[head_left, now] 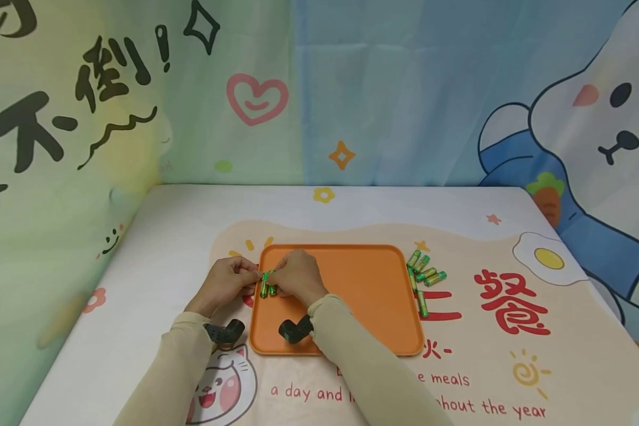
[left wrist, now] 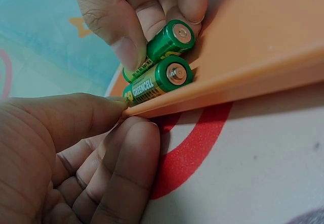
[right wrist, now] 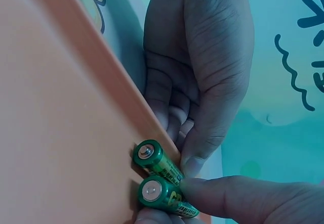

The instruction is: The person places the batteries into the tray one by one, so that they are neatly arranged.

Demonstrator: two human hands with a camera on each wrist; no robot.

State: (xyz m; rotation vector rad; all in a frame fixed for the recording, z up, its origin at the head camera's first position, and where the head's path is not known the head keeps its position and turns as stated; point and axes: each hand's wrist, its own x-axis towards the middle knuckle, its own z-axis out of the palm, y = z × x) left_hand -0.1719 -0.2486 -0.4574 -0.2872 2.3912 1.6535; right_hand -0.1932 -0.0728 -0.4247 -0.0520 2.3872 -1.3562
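Note:
Two green-and-gold batteries lie side by side at the left edge of an orange tray (head_left: 346, 296). The battery along the rim (left wrist: 152, 85) shows its nub end, the one beside it (left wrist: 164, 42) a flatter end. My right hand (head_left: 300, 275) pinches that second battery between thumb and fingers, as the left wrist view shows. My left hand (head_left: 225, 285) holds the tray's left rim, its thumb on top against the rim battery's end and its curled fingers outside. The tips of both thumbs come close together in the right wrist view.
Several more batteries (head_left: 426, 275) lie loosely beside the tray's right edge, one (head_left: 422, 303) lower down along the rim. A printed cloth (head_left: 490, 378) covers the table. Behind stands a patterned backdrop (head_left: 394, 94). Each wrist carries a black camera mount (head_left: 295, 329).

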